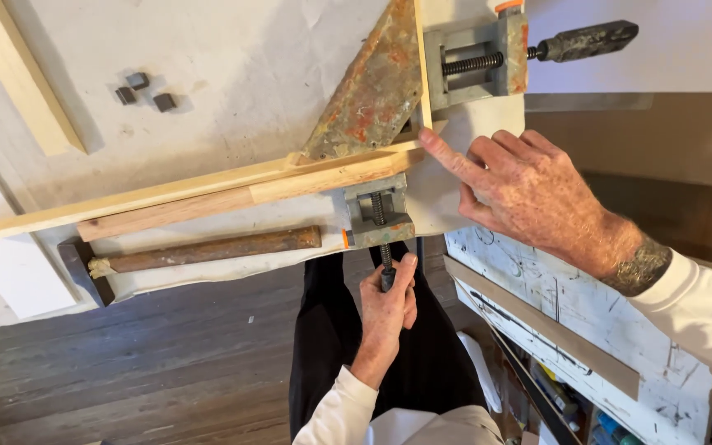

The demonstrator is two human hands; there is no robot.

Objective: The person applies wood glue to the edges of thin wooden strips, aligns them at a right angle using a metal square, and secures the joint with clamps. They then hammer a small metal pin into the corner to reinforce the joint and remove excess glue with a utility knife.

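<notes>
A grey metal corner clamp (377,216) holds two light wood strips at a right angle on a paper-covered bench (232,58). One long strip (191,196) runs left; a thin one (423,66) runs away from me. My left hand (387,305) is closed around the handle of the clamp's near screw. My right hand (529,189) rests on the bench, its index finger touching the outer corner where the strips meet. A rusty triangular metal plate (372,91) lies inside the corner. The clamp's second screw handle (587,39) sticks out to the right.
A hammer (208,250) with a rusty handle lies along the bench's near edge. Three small dark blocks (143,89) and another wood strip (22,74) sit at the far left. A paint-marked white board (587,321) leans at the right above a wooden floor (125,371).
</notes>
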